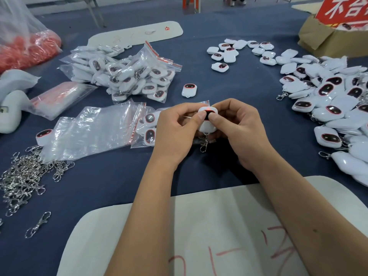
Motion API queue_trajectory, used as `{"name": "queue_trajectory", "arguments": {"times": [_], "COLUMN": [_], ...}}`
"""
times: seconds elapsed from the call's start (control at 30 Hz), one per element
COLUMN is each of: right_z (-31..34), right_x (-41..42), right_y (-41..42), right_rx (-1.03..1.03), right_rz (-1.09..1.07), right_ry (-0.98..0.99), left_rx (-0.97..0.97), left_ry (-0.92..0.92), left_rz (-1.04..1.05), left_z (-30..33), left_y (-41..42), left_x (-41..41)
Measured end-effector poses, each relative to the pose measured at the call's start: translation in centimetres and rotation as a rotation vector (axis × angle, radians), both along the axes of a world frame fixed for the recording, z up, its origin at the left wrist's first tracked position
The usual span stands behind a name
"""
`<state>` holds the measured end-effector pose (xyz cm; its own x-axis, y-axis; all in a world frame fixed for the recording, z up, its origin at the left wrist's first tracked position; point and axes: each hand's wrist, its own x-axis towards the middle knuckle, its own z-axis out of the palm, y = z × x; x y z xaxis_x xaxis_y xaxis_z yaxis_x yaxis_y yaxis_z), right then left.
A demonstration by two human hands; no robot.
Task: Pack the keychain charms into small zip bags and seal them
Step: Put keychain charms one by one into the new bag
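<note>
White charm (207,118) pinched in both my hands (177,134) (237,134); bagged pile (127,76) far left is done, loose heap (328,108) right remains.

There is one view only, from a wide-angle camera worn on the person's head. It looks forward and steeply down over a worktop (111,176) covered in dark blue cloth. The forearms enter from the bottom edge and meet close under the lens, the left hand (175,132) and right hand (239,130) sitting near the frame's centre. The worktop's far edge and a strip of floor show along the top of the frame. Straight lines bow toward the corners. With no second view, nothing is shared.
</note>
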<state>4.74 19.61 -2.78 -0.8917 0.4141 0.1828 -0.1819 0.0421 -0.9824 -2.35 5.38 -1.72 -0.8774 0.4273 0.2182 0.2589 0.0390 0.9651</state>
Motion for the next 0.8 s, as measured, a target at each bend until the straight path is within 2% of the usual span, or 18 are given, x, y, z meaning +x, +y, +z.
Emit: {"name": "queue_trajectory", "arguments": {"times": [0.5, 0.8], "right_z": [0.21, 0.33], "right_x": [0.03, -0.05], "right_y": [0.10, -0.25], "right_rx": [-0.031, -0.001], "right_rz": [0.043, 0.044], "right_ry": [-0.033, -0.035], "left_rx": [-0.034, 0.007], "left_ry": [0.014, 0.094], "left_rz": [-0.028, 0.114], "left_z": [-0.24, 0.08], "left_y": [-0.37, 0.58], "left_x": [-0.36, 0.28]}}
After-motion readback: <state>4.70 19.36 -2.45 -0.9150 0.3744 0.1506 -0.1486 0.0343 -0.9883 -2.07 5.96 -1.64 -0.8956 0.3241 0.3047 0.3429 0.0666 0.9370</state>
